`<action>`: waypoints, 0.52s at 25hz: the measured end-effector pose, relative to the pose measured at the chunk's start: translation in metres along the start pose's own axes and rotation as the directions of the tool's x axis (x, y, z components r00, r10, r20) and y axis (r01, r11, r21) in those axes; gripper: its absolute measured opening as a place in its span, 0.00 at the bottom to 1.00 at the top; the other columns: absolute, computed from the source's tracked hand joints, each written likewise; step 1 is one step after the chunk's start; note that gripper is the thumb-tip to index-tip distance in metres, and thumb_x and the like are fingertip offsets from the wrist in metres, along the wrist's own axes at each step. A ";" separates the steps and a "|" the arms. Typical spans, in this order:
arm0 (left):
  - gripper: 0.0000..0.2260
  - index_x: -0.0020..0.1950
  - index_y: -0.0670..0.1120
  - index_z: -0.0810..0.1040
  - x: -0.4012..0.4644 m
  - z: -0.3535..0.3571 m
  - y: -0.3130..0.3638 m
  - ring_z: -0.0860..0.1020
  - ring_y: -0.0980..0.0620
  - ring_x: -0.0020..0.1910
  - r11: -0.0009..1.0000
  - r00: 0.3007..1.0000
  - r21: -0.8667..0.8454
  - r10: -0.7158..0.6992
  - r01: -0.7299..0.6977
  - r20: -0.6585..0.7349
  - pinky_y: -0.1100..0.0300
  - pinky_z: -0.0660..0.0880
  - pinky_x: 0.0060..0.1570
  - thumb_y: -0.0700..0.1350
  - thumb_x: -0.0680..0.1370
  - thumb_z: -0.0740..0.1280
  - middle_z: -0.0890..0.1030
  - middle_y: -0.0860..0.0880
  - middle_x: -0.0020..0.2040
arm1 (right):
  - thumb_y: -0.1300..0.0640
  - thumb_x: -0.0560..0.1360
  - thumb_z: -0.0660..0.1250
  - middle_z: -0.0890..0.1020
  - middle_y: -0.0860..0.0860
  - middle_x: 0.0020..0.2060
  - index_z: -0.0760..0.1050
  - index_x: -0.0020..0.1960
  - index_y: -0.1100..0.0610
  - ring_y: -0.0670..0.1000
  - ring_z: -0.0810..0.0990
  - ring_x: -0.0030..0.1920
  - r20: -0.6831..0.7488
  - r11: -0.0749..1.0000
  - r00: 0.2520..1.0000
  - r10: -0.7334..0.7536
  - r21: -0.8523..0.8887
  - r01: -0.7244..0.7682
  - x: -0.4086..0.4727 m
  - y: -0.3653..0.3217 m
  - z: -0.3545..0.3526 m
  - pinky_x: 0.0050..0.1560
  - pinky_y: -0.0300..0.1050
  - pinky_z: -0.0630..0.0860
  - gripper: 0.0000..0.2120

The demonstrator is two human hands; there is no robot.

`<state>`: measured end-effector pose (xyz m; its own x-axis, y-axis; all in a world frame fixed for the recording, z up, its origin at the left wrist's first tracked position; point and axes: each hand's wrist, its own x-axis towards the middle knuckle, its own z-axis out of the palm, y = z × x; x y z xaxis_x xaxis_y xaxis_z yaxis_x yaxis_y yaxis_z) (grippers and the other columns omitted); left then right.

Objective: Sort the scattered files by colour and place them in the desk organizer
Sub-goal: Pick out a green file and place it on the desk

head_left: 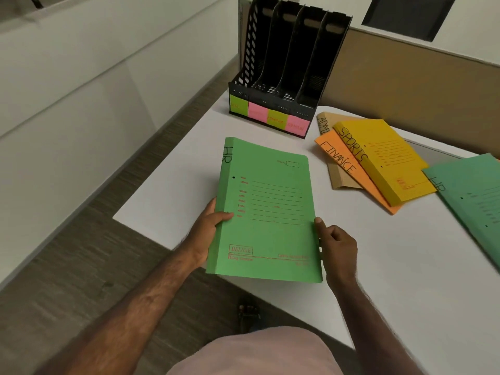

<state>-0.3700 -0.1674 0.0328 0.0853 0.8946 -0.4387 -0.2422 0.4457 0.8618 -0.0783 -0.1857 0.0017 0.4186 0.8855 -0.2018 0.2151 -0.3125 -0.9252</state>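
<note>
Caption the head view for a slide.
Both hands, left and right, hold a green HR file before the empty organizer.

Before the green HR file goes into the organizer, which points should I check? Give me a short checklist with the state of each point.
1. Left hand grip on the spine edge of the green HR file: ok.
2. Right hand grip on the opposite edge: ok.
3. Desk organizer compartments free of files: ok, all look empty.
4. Leftmost green sticky label reads HR: cannot tell, writing blurred.
5. Table between file and organizer unobstructed: ok.
6. All files sorted: not ok, the second green file and others lie at right.
</note>
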 end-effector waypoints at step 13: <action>0.14 0.66 0.62 0.81 0.042 -0.046 0.018 0.87 0.44 0.55 0.990 0.994 0.117 0.086 -0.079 -0.061 0.53 0.84 0.48 0.52 0.81 0.64 0.87 0.47 0.61 | 0.32 0.76 0.69 0.85 0.55 0.35 0.82 0.54 0.40 0.60 0.85 0.38 0.011 0.992 0.995 -0.101 -0.069 0.101 0.050 -0.021 0.058 0.40 0.62 0.85 0.15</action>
<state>-0.4152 -0.1237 0.0181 0.0045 0.9260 -0.3776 -0.1330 0.3748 0.9175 -0.1132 -0.1147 -0.0076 0.3851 0.9162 -0.1111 0.3166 -0.2442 -0.9166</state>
